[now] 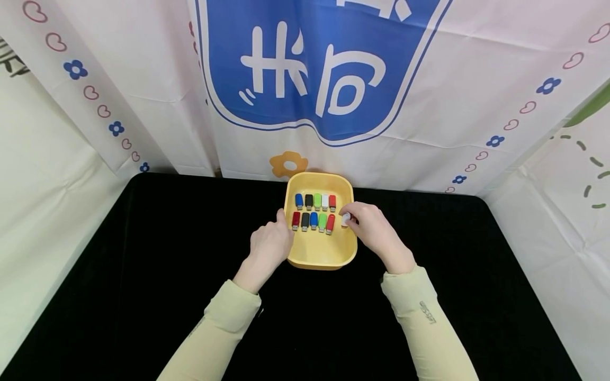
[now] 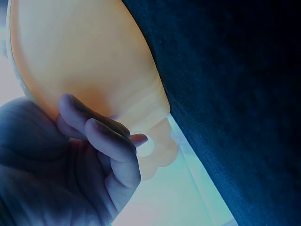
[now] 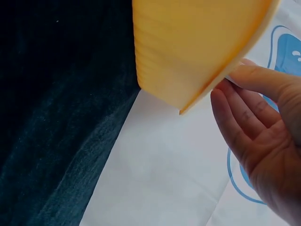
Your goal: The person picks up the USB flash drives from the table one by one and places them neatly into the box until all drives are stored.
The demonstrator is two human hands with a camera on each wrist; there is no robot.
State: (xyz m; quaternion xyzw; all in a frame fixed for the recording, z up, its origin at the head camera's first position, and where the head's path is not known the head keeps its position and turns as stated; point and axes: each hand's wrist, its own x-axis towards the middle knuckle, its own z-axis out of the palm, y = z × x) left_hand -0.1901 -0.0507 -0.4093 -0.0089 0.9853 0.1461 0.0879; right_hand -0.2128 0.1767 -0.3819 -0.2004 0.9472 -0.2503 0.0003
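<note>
My right hand (image 1: 378, 233) pinches a white USB flash drive (image 1: 345, 220) between thumb and fingertips, inside the right wall of a yellow plastic bin (image 1: 322, 255). My left hand (image 1: 270, 242) holds the bin by its left side, its bent fingers (image 2: 110, 141) against the outer wall in the left wrist view. Two rows of flash drives lie in the bin, metal plugs toward me. The back row runs from a blue drive (image 1: 298, 200) to a red one (image 1: 332, 202); the front row runs from a dark red drive (image 1: 296, 220) to a red one (image 1: 330, 224), left of the pinched drive.
A black cloth (image 1: 190, 254) covers the table under the bin. Right behind the bin hangs a white printed curtain (image 1: 410, 164) with a blue emblem (image 1: 314, 106). More white fabric (image 1: 52, 211) stands along the left side.
</note>
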